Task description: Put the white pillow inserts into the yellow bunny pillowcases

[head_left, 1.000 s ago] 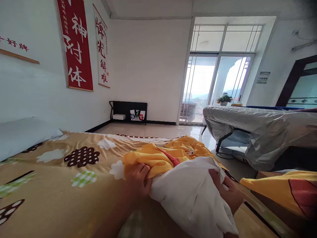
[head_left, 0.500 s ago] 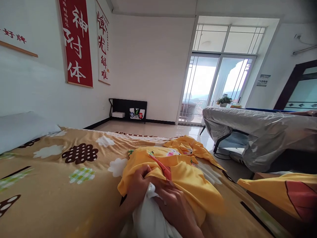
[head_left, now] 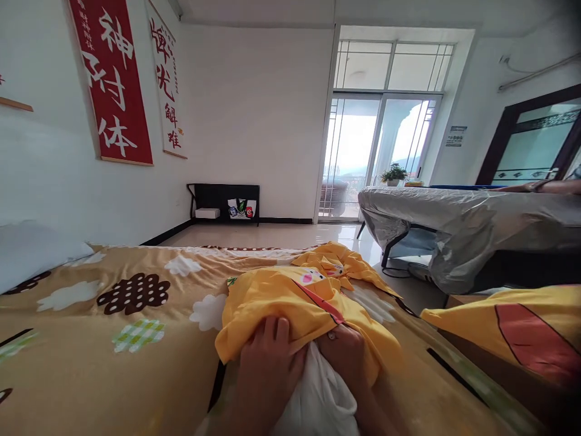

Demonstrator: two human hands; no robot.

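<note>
Head view: on a patterned bedspread (head_left: 181,357), a yellow cover (head_left: 267,293) lies before the person. The left hand's (head_left: 272,357) fingers curl together, pinching the cover's near edge. The right hand (head_left: 342,348) is at its opening, fingertips hidden, so their grip cannot be told. White cloth (head_left: 320,387) bunches between them; half a second ago the hands overlapped there, and now they are apart.
</note>
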